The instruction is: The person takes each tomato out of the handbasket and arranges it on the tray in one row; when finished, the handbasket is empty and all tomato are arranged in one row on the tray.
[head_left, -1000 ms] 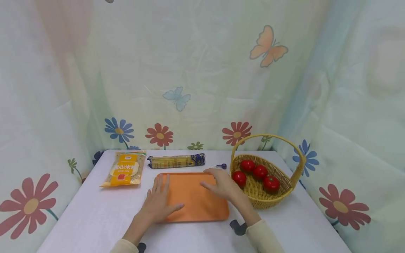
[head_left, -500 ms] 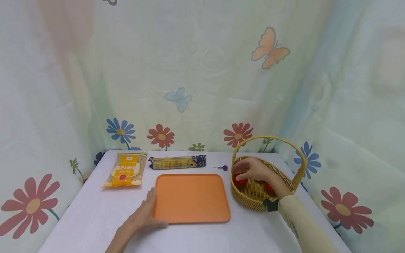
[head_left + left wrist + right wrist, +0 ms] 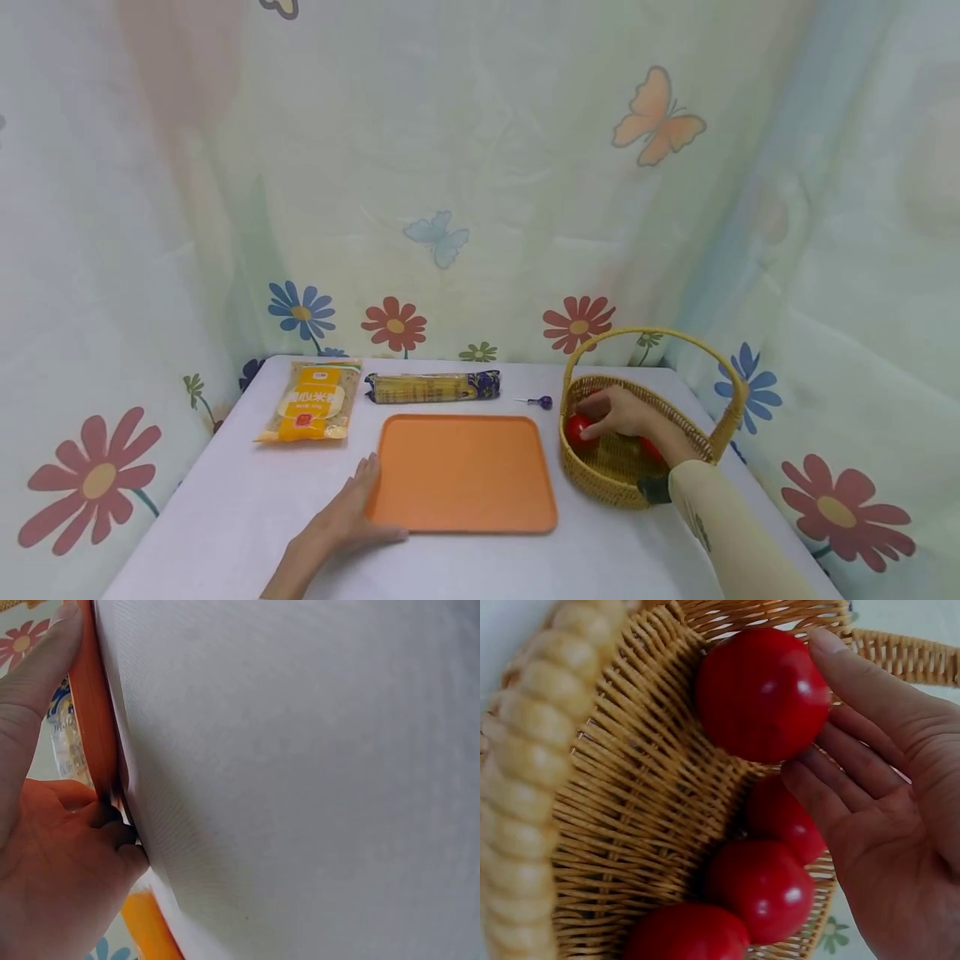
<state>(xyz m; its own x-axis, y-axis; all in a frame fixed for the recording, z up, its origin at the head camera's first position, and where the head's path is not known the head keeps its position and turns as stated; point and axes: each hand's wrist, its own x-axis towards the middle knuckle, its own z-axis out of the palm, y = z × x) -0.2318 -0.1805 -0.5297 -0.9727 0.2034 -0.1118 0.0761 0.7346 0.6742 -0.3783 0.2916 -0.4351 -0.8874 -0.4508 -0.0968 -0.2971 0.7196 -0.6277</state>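
In the head view, my left hand (image 3: 347,512) rests at the near left corner of an orange tray (image 3: 463,475). Its fingers lie along the left side and its thumb along the front edge. In the left wrist view, the thumb (image 3: 45,664) touches the orange wall (image 3: 96,727). My right hand (image 3: 618,414) reaches into a wicker basket (image 3: 600,487) and holds a red tomato (image 3: 761,694) at the basket's left end. Its thumb is at one side of the tomato, with the fingers round the other. Several other tomatoes (image 3: 761,889) lie beside it.
A yellow-labelled bag of grain (image 3: 313,402) lies at the back left. Beside it is a long pack of noodles (image 3: 431,387), then a small purple-headed item (image 3: 544,402). The basket's tall handle (image 3: 663,332) arches over the right side. A printed curtain (image 3: 480,183) surrounds the table.
My right hand has gone from over the tray into the basket and round a tomato. My left hand has shifted from on the tray to its near left corner.
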